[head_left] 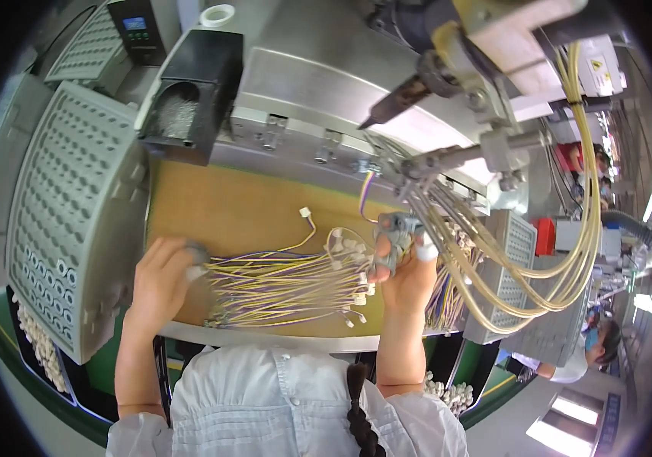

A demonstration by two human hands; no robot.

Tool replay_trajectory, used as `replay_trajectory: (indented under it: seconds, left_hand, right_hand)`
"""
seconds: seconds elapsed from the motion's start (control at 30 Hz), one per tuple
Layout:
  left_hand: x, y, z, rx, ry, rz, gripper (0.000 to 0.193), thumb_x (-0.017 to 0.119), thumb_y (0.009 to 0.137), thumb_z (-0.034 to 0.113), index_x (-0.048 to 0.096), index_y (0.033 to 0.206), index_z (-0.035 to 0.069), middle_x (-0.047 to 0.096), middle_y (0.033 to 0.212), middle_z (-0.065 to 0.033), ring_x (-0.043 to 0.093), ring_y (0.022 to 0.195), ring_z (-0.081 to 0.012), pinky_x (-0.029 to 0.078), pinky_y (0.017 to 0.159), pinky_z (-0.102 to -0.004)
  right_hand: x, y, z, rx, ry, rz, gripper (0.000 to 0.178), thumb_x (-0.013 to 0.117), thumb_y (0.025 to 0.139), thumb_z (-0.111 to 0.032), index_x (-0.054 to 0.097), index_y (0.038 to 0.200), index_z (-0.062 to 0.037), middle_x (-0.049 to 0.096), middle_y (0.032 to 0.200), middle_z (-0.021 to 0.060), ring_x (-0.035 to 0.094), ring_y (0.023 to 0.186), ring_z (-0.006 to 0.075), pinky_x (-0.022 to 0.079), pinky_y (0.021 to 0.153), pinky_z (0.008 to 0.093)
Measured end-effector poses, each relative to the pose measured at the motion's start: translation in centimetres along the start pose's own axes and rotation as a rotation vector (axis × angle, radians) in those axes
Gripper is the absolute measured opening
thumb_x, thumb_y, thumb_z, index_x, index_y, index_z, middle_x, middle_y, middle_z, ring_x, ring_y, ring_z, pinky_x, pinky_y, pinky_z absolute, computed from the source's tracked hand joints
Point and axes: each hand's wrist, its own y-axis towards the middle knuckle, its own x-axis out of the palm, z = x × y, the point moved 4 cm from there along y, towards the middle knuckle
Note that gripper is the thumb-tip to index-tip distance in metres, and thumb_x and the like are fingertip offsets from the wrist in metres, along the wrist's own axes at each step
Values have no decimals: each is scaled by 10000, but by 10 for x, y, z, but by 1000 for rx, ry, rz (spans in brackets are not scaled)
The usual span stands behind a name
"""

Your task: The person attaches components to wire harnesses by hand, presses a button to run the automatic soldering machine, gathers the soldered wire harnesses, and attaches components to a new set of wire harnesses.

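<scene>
A loose bundle of thin yellow and purple wires [288,286] with small white connectors lies across the brown work mat [227,198]. At its left end is my left hand [160,278], fingers curled, a grey cover on one fingertip. What those fingertips pinch is too small to make out. Beyond the bundle's right end, my right hand [408,282] is closed around a grey clamp-like piece [396,232]; a white cover shows on one finger. A yellow-purple wire [364,196] runs from the metal fixture down toward this piece. One white connector [305,212] lies apart on the mat.
A soldering-iron-like tip [375,118] hangs over the metal fixture, with looping clear tubes [524,293] at right. A black box [211,68] stands behind the mat. Grey perforated trays [74,206] stand at left. More wires [448,297] lie right; a co-worker [577,358] sits beyond.
</scene>
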Motion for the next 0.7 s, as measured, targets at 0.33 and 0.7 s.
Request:
replay_trajectory:
  seconds: [0.33, 0.7]
  left_hand:
    - [-1, 18, 30, -219, -739, -121, 173, 734, 715, 103, 721, 883, 63, 635, 775, -66, 566, 715, -205, 437, 639, -305]
    - [-4, 4, 26, -73, -130, 94, 265, 638, 619, -40, 600, 872, 29, 586, 827, -109, 557, 833, -323, 442, 751, -406]
  right_hand:
    - [14, 34, 6, -63, 232, -77, 381, 446, 974, -375, 551, 1121, -39, 638, 894, 84, 585, 625, 143, 479, 425, 251]
    - [12, -28, -10, -50, -451, -91, 349, 657, 858, -222, 590, 1116, 2, 685, 919, 110, 676, 806, 205, 513, 542, 288]
